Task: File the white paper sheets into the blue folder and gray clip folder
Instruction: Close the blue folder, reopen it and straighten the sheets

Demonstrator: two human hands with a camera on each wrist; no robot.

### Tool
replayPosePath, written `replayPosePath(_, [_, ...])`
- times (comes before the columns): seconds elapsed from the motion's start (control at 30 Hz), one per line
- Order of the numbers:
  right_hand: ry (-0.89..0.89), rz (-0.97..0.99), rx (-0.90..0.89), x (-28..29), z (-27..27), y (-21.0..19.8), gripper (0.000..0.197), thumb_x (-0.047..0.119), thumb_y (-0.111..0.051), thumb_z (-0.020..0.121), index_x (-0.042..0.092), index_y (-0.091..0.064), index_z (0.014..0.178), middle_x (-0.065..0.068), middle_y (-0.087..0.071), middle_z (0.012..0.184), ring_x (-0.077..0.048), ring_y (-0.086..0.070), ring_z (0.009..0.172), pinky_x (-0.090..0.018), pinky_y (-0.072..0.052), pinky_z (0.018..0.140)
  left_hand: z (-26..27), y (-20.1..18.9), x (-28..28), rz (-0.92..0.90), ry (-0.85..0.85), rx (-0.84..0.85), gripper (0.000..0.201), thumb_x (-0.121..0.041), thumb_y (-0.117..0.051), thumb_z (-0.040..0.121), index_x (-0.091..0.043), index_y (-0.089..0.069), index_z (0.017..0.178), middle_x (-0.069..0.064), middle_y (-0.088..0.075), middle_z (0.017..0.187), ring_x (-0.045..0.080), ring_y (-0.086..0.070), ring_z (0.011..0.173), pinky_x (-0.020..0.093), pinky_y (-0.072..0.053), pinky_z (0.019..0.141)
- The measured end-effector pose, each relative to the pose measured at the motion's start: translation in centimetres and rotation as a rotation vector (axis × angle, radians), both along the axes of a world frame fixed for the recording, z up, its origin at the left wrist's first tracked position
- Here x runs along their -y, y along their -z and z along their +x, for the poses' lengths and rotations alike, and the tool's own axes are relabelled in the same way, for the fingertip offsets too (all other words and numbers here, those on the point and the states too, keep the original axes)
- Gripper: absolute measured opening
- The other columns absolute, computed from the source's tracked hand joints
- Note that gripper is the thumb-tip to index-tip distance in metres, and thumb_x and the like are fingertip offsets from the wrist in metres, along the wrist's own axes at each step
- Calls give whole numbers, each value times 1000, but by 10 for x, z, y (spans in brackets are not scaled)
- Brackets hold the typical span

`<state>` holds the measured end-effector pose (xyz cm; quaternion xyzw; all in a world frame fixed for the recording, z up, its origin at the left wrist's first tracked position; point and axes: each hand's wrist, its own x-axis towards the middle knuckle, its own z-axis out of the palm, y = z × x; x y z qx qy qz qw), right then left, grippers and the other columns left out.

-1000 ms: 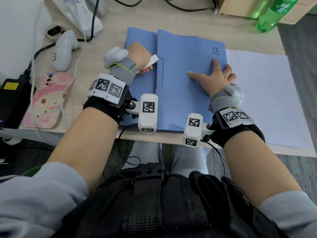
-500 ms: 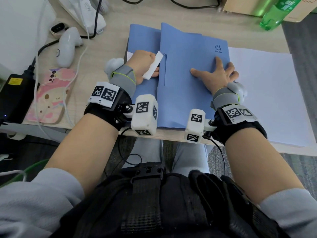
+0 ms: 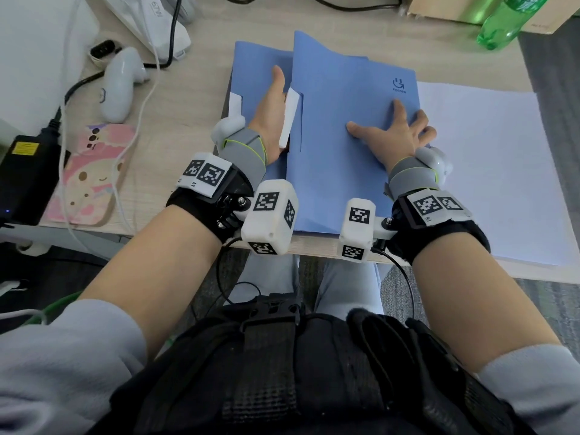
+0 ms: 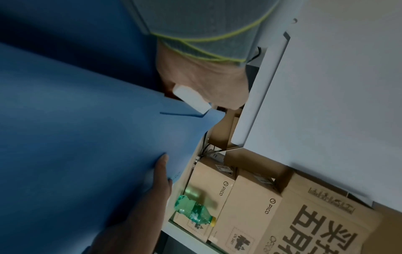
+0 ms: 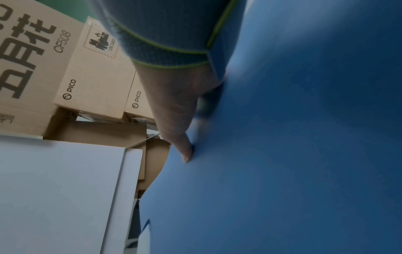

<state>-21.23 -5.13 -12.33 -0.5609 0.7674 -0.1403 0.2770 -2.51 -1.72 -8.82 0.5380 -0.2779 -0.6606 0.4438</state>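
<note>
Pale wood worktop (image 3: 201, 98) runs from a cluttered left side to a bare grey floor past its right edge. Near the front edge, roughly centred, lies the blue folder (image 3: 345, 146), its cover lifted a little along the left side so the inner panel shows beneath. The left hand (image 3: 270, 111) reaches into that gap with fingers held straight and flat, thumb stretched toward the far edge, resting on the inner panel; a white paper strip (image 3: 288, 117) stands against the cover's edge just beside the palm, and I cannot tell whether the hand holds it. The right hand (image 3: 395, 133) lies spread on the cover, fingers splayed and pressing it down near the folder's right edge. Touching that edge, a stack of white paper sheets (image 3: 489, 171) fills the right part of the worktop out to its front-right corner. On the left side a white controller (image 3: 120, 80), a pink phone case (image 3: 88, 174) and a black power adapter (image 3: 25, 177) crowd the room, with cables between them. A green bottle (image 3: 505, 20) and a cardboard box (image 3: 445, 7) sit at the far-right corner, well apart from the hands.
</note>
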Motion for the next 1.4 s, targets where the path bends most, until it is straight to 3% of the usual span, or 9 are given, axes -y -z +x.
replayPosePath(0.13, [-5,6,-9,0,0,-1,102,77,-55,56,42,-17,145,0,-6,155,-26,-4,142,-48,-15,114,-3,1,0,-36,-8,-17,83,-66,-3,91,-15,-56,129,8,-61,129,25,-61,116,37,-46,99])
replayPosePath(0.23, [-5,2,-4,0,1,-1,104,77,-55,54,42,-17,145,0,-6,155,-27,-4,142,-49,-15,114,-4,4,-1,-50,-50,20,72,-63,-13,93,-17,-55,129,5,-63,127,22,-63,112,34,-51,89])
replayPosePath(0.37, [0,-17,26,-2,0,-4,104,77,-54,52,40,-23,143,0,-11,153,-26,-10,139,-47,-18,113,-5,4,-5,-123,-10,224,16,-9,-48,92,-12,-61,102,2,-68,99,14,-68,84,27,-57,74])
replayPosePath(0.47, [36,-67,95,-3,-4,-9,103,75,-60,56,30,-28,143,-3,-18,147,-27,-17,135,-44,-22,113,0,0,-2,-122,2,277,22,4,-50,90,-16,-59,89,-2,-66,89,13,-66,78,28,-57,73])
replayPosePath(0.7, [238,-196,256,-6,-13,-24,78,56,-67,73,12,-43,132,-4,-46,130,-22,-46,119,-36,-39,95,20,-9,-4,-206,-31,274,24,4,-55,87,-18,-63,87,-3,-68,90,15,-67,80,30,-58,76])
replayPosePath(0.9, [349,-221,602,-8,-15,-36,66,54,-81,53,11,-66,101,4,-70,93,-16,-66,75,-25,-50,63,35,-18,-9,-174,-145,214,21,-13,-46,96,-16,-65,85,-3,-71,78,15,-68,71,26,-56,67])
replayPosePath(1.07, [300,-199,745,-10,-11,-30,43,35,-84,59,12,-64,89,-1,-71,91,-19,-69,78,-30,-57,72,55,-6,-8,-33,-179,173,59,-52,-39,89,-6,-60,121,18,-58,130,37,-59,116,52,-42,105])
replayPosePath(1.2, [290,-237,782,-12,-7,-24,29,27,-83,65,19,-55,73,-1,-69,87,-19,-66,74,-33,-59,74,61,-1,-13,0,-131,150,71,-62,-30,84,-14,-55,130,13,-56,135,32,-57,120,55,-37,108])
replayPosePath(1.4, [305,-251,790,-13,-5,-21,28,27,-82,63,21,-57,73,-1,-71,89,-21,-69,77,-38,-60,77,52,-8,-17,-15,-135,125,67,-60,-18,94,-17,-57,127,9,-62,128,28,-62,114,49,-43,105])
